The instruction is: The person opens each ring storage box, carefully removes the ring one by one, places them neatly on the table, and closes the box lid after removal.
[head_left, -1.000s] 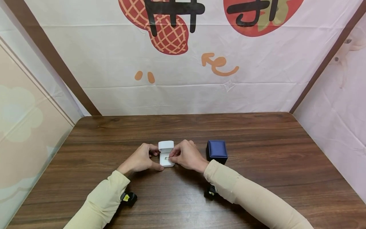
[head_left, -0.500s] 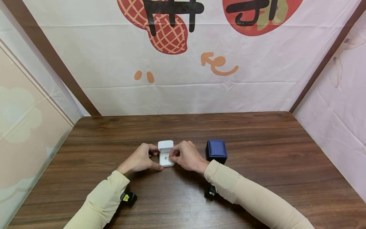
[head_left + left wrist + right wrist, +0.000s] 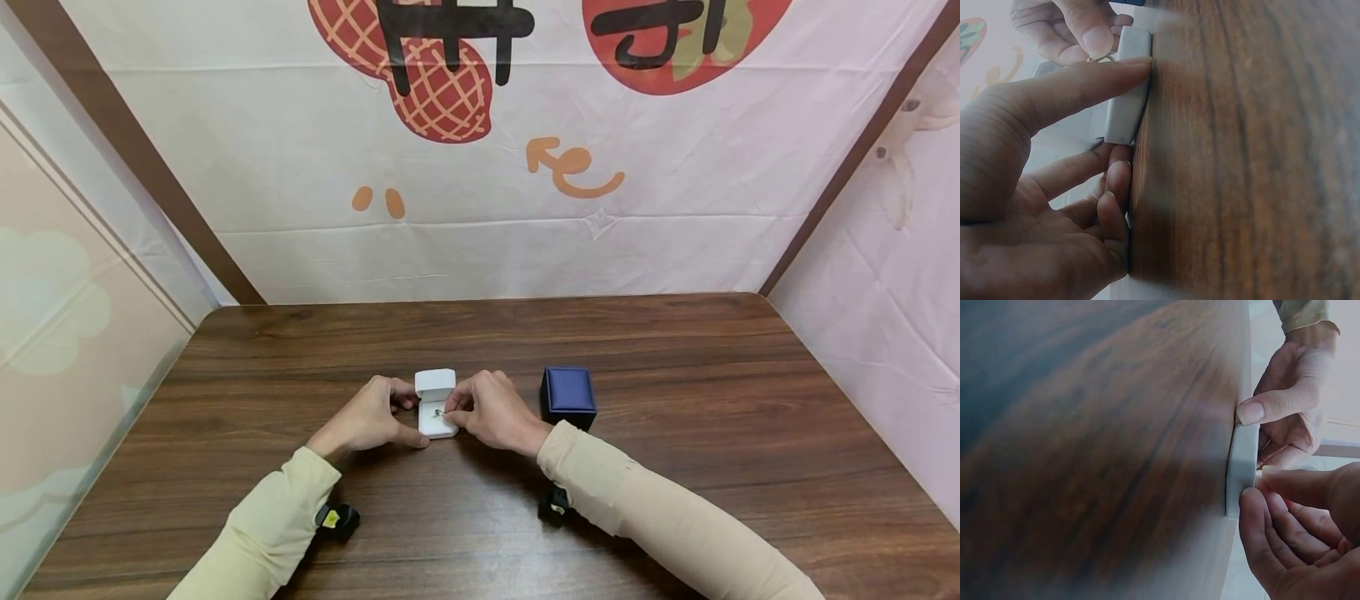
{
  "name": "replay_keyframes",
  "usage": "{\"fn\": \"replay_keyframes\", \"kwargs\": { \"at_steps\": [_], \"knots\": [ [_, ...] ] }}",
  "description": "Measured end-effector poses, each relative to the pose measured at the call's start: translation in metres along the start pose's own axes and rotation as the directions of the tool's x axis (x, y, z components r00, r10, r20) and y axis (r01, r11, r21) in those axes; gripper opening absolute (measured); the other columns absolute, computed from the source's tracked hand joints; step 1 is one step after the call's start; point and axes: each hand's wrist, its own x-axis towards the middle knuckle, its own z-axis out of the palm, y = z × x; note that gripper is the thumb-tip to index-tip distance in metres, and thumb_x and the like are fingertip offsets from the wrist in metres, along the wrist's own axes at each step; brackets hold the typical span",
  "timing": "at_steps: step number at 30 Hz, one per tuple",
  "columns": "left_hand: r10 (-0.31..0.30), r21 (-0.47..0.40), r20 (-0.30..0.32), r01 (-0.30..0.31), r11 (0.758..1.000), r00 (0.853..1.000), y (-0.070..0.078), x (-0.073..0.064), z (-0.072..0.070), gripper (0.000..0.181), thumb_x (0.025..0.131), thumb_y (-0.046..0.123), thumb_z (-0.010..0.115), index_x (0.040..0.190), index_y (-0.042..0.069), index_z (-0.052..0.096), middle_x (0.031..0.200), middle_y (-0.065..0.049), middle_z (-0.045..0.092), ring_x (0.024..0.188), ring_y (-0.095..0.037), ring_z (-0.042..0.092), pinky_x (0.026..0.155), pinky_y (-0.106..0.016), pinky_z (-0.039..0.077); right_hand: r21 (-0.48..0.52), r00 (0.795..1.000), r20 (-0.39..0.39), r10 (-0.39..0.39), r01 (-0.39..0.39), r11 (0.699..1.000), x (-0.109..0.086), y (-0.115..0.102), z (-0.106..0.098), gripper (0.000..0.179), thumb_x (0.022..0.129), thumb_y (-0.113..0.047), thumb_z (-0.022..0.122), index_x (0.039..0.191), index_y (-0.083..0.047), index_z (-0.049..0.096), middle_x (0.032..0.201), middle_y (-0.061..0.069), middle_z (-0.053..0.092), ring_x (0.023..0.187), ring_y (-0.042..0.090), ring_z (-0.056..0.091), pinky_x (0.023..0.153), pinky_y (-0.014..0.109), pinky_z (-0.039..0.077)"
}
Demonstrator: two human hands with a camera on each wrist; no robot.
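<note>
At the opened white box (image 3: pixel 435 385), a small gold ring (image 3: pixel 438 412) was pinched by the right hand (image 3: pixel 495 410), between thumb and forefinger — the box was gripped from its left by the left hand (image 3: pixel 375 417).

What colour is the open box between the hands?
The open box is white; it shows best in the head view.

In the head view, the item (image 3: pixel 437 413) in your right hand (image 3: pixel 493 410) is too tiny to identify and partly hidden by your fingertips (image 3: pixel 454 417), while the lower edge cuts off both your sleeves (image 3: pixel 262 529).
</note>
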Motion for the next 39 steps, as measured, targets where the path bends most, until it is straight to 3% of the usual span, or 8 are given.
{"fn": "replay_keyframes", "kwargs": {
  "at_steps": [18,23,33,39],
  "knots": [
    [0.006,-0.005,-0.002,-0.006,1.000,1.000,-0.001,0.001,0.000,0.043,0.063,0.013,0.095,0.098,0.000,0.073,0.091,-0.005,0.065,0.089,-0.022,0.057,0.079,-0.035,0.049,0.092,0.998,0.049,0.026,-0.030,0.995,-0.008,-0.005,-0.013,0.010,0.087,-0.013,0.081,0.079,-0.017,0.077,0.068,-0.016,0.068,0.064,0.002,0.060,0.063,0.023,0.048],
    [-0.001,-0.014,-0.011,0.001,1.000,1.000,-0.002,0.001,0.000,0.044,0.062,0.012,0.096,0.098,0.000,0.074,0.091,-0.004,0.065,0.089,-0.022,0.057,0.079,-0.035,0.049,0.086,0.994,0.104,0.041,-0.050,0.995,-0.015,-0.009,-0.013,0.012,0.085,-0.013,0.082,0.077,-0.018,0.076,0.065,-0.018,0.066,0.064,0.001,0.062,0.067,0.022,0.048],
    [-0.002,-0.006,-0.010,0.002,1.000,1.000,-0.002,0.002,-0.001,0.044,0.063,0.013,0.096,0.098,0.000,0.073,0.091,-0.005,0.066,0.089,-0.022,0.057,0.078,-0.034,0.049,0.093,0.966,0.256,0.050,-0.076,0.993,-0.024,-0.012,-0.005,0.015,0.083,-0.011,0.081,0.071,-0.019,0.076,0.058,-0.016,0.064,0.055,-0.002,0.057,0.056,0.019,0.046],
    [-0.006,-0.009,-0.013,0.006,1.000,1.000,-0.002,0.003,-0.001,0.045,0.062,0.012,0.096,0.099,0.000,0.073,0.091,-0.005,0.066,0.089,-0.021,0.057,0.078,-0.034,0.049,0.088,0.954,0.292,0.063,-0.092,0.992,-0.024,-0.013,0.001,0.016,0.083,-0.013,0.081,0.069,-0.020,0.076,0.055,-0.016,0.063,0.054,-0.001,0.057,0.056,0.019,0.045]
  ]
}}
